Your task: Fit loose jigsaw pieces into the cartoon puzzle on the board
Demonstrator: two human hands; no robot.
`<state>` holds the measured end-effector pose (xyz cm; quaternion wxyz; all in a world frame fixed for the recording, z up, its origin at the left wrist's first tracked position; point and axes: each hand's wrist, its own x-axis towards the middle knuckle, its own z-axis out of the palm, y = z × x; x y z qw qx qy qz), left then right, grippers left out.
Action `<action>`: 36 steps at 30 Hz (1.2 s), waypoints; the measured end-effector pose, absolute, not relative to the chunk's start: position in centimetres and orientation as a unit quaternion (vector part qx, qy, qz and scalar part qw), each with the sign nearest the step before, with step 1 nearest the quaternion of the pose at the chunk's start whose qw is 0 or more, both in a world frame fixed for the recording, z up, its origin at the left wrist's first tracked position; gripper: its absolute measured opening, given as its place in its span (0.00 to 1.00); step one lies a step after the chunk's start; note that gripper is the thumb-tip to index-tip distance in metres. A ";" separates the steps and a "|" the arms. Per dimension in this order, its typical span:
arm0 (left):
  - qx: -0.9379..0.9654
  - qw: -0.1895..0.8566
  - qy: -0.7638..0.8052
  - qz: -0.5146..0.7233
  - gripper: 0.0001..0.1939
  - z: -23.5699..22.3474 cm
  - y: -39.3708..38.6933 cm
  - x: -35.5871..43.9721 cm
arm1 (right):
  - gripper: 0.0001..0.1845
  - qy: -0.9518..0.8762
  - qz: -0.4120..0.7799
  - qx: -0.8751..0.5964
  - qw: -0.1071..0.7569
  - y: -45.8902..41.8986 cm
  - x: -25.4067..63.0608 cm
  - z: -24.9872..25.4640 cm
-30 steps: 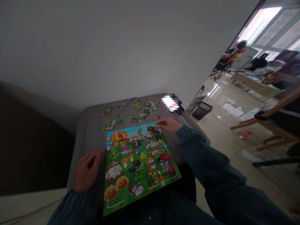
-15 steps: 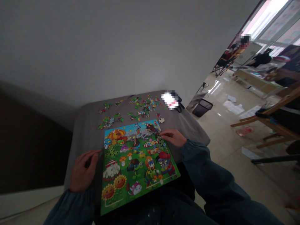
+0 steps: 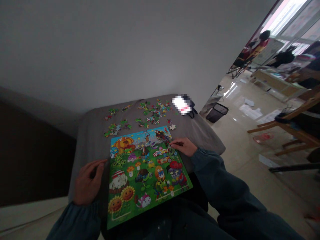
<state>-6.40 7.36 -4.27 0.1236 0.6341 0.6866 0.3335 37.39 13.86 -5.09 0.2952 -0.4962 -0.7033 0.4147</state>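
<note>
A colourful cartoon jigsaw board point(image 3: 147, 170) lies on a grey-covered table point(image 3: 92, 140), its near end hanging over the edge above my lap. My left hand point(image 3: 86, 183) rests at the board's left edge, fingers curled against it. My right hand point(image 3: 182, 146) sits at the board's right edge, fingertips pinched together on the picture; whether a piece is in them is too small to tell. Several loose puzzle pieces point(image 3: 150, 115) are scattered beyond the board, and a single pale piece point(image 3: 172, 127) lies just off its far right corner.
A blurred-out white object point(image 3: 182, 105) lies at the table's far right corner. To the right are a black mesh waste bin point(image 3: 216, 112) on the shiny floor, a wooden chair frame point(image 3: 287, 130), and a person point(image 3: 252, 50) seated far back near windows. A plain wall stands behind the table.
My right hand pulled back from the board's far right corner to its right edge, leaving a pale piece on the cloth. The left hand stayed put.
</note>
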 end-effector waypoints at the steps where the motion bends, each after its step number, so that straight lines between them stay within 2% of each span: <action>1: 0.634 0.124 0.687 0.333 0.25 -4.3 7.4 -6.4 | 0.17 -0.705 0.415 -0.494 0.293 13.8 37.4 -5.2; 13: 0.638 0.123 0.685 0.331 0.21 -3.9 7.3 -6.2 | 0.09 -0.762 0.333 -0.482 0.275 13.8 37.5 -4.8; 18: 0.640 0.124 0.685 0.327 0.23 -4.0 7.3 -6.3 | 0.12 -0.768 0.314 -0.488 0.271 13.9 37.5 -4.9; 29: 0.641 0.125 0.683 0.328 0.27 -4.4 7.4 -6.5 | 0.11 -0.752 0.331 -0.486 0.297 14.2 37.6 -5.6; 36: 0.636 0.125 0.679 0.346 0.25 -4.5 7.1 -6.3 | 0.16 -0.726 0.367 -0.492 0.309 14.0 37.8 -5.8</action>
